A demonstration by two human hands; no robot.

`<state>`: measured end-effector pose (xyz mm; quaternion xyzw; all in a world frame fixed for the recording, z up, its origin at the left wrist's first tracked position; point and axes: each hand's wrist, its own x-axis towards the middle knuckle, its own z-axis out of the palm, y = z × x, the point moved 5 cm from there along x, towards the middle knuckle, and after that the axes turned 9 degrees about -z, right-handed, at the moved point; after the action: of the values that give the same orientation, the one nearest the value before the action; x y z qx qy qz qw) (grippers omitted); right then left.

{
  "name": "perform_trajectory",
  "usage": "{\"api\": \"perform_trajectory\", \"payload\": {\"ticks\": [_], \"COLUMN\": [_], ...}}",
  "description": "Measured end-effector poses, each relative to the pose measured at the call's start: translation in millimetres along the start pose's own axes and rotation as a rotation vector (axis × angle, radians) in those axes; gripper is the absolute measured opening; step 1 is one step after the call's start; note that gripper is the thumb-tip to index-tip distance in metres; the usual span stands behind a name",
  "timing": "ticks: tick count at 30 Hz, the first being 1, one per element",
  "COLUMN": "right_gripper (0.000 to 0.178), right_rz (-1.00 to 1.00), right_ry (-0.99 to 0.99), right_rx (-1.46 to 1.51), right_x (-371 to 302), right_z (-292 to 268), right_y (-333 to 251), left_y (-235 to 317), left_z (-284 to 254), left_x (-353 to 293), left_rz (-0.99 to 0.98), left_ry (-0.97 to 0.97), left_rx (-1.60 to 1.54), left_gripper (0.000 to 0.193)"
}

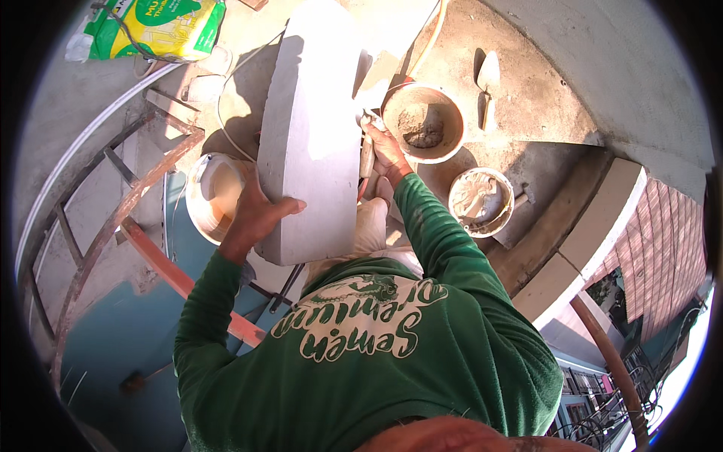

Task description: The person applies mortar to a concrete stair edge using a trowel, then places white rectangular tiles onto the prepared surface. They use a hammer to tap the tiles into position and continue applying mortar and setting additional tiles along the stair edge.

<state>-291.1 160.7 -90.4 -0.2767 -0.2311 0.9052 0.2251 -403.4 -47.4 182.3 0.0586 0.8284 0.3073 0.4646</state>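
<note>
A long, pale grey lightweight concrete block point(312, 166) stretches away in front of me. My left hand point(260, 207) grips its near left edge, thumb on the upper face and fingers down the side, partly hidden. Beside the block's right edge, my right hand point(385, 147) is closed around the light handle of a trowel point(376, 81). The trowel's broad, flat blade points away from me, bright in the sun. Just right of that hand is a bucket point(461, 124) with grey mortar in it.
A smaller pail point(506, 218) with whitish paste stands nearer on the right; another trowel point(489, 75) lies beyond. Left are a whitish bucket point(197, 207), a rusty metal frame point(120, 207) and a drop to a blue surface point(113, 331). A green-yellow bag point(162, 30) lies far left.
</note>
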Motion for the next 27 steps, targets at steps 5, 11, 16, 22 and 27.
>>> {"api": "perform_trajectory", "payload": {"ticks": [5, 11, 16, 22, 27], "right_gripper": [0.034, 0.032, 0.034, 0.039, 0.035], "right_rz": [0.052, -0.075, -0.088, 0.033, 0.054], "right_ry": [-0.089, -0.102, -0.068, -0.037, 0.078], "right_rx": [-0.140, -0.023, -0.175, -0.014, -0.150], "right_x": [23.5, -35.8, -138.4, -267.4, -347.2], "right_z": [16.8, 13.2, 17.6, -13.5, -88.6], "right_y": [-6.9, 43.9, 73.5, 84.9, 126.5], "left_y": [-34.9, -80.1, -110.7, -155.8, -175.1], "left_z": [12.0, 18.2, 38.5, 104.6, 159.6], "left_x": [-0.2, -67.8, -168.0, -258.9, -292.1], "left_rz": [0.209, 0.136, 0.222, 0.132, 0.033], "left_ry": [0.112, 0.298, 0.402, 0.394, 0.184], "left_rx": [0.108, 0.268, 0.528, 0.511, 0.491], "left_gripper": [0.110, 0.128, 0.129, 0.123, 0.122]}}
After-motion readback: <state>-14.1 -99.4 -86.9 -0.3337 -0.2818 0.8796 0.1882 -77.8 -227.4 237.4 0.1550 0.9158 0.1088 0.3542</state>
